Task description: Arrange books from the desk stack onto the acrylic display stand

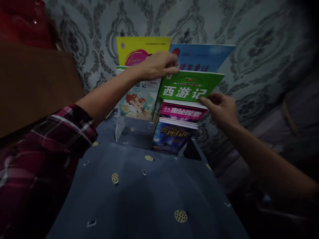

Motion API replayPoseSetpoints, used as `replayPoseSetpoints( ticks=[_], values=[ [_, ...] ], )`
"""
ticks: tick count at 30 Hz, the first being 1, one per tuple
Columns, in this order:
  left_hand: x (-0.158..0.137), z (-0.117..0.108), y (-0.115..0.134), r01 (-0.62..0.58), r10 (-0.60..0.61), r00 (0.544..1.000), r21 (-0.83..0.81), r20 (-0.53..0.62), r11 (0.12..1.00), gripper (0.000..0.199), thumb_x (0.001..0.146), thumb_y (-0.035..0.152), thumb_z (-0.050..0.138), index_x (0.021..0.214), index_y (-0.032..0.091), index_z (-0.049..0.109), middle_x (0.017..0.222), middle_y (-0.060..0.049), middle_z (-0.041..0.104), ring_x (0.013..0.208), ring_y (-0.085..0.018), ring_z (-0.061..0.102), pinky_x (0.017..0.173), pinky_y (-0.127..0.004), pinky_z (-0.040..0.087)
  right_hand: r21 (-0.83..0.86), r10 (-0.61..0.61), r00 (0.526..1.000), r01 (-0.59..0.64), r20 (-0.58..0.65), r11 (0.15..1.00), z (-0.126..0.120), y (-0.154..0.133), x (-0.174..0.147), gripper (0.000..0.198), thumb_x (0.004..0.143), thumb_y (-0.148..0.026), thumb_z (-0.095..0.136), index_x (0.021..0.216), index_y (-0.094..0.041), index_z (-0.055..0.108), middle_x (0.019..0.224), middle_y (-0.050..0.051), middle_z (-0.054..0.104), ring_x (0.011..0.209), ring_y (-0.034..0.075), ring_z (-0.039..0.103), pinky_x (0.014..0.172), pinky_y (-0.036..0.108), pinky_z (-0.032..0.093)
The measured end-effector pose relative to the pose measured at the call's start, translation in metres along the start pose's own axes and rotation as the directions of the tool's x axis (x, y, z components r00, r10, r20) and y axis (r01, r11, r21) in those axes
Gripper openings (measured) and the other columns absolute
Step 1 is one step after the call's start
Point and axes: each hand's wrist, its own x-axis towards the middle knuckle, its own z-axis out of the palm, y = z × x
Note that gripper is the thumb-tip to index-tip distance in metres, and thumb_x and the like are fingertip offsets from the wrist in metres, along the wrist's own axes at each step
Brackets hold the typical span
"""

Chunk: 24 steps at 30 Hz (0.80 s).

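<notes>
A green book (190, 88) with large white characters stands upright in a clear stepped rack (120, 127). My left hand (159, 64) is curled at its upper left corner, the fingertips partly hidden. On its lower right edge my right hand (221, 106) pinches with the thumb in front. Several books with a pink cover (183, 113) in front stand below the green book, and below those is a dark blue book (171, 136). Behind rise a yellow book (154, 43) and a blue book (204, 54). To the left stands a book with an illustrated pale cover (139, 101).
The rack stands on a dark blue cloth (139, 199) with a pineapple print, close to a patterned wall (99, 30). A brown box (37, 83) with a red bag (22, 23) on top is at the left. Pale fabric (264, 132) hangs at the right.
</notes>
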Motion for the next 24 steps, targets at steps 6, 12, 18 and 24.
replayPoseSetpoints(
  ticks=[6,12,18,24],
  values=[
    [-0.070,-0.030,0.006,-0.054,0.066,0.944,0.044,-0.324,0.998,0.025,0.103,0.034,0.040,0.102,0.024,0.062,0.104,-0.003,0.066,0.106,-0.022,0.066,0.096,-0.039,0.048,-0.028,-0.095,0.970,0.091,-0.225,0.995,-0.007,0.003,-0.026,0.021,0.083,-0.013,0.075,0.103,-0.011,0.073,0.095,0.015,0.076,0.083,0.019,0.072,0.079,0.039,0.055],
    [-0.168,0.014,-0.068,0.256,-0.355,0.798,-0.258,-0.488,0.932,0.017,0.099,0.034,0.051,0.102,0.020,0.061,0.094,-0.004,0.066,0.100,-0.021,0.064,0.095,-0.038,0.049,-0.101,-0.446,0.889,0.437,-0.102,0.894,0.024,-0.031,-0.124,0.017,0.094,-0.026,0.062,0.107,-0.020,0.071,0.098,0.010,0.072,0.087,0.021,0.070,0.078,0.040,0.056],
    [-0.191,0.053,-0.118,0.354,-0.584,0.744,-0.549,-0.324,0.757,0.024,0.082,0.022,0.055,0.105,0.014,0.060,0.104,-0.007,0.068,0.101,-0.020,0.063,0.096,-0.038,0.051,0.042,-0.441,0.828,0.456,0.347,0.889,0.095,-0.049,-0.166,0.027,0.097,-0.026,0.053,0.121,-0.024,0.066,0.135,0.012,0.062,0.112,0.024,0.067,0.084,0.039,0.061],
    [-0.205,0.073,-0.115,0.313,-0.560,0.799,-0.645,-0.218,0.697,0.047,0.078,0.021,0.058,0.125,0.016,0.052,0.118,-0.011,0.067,0.113,-0.023,0.063,0.101,-0.041,0.050,0.104,-0.277,0.855,0.258,0.437,0.960,0.136,-0.025,-0.175,0.030,0.097,-0.031,0.052,0.123,-0.023,0.066,0.142,0.014,0.057,0.128,0.029,0.060,0.088,0.042,0.061]
  ],
)
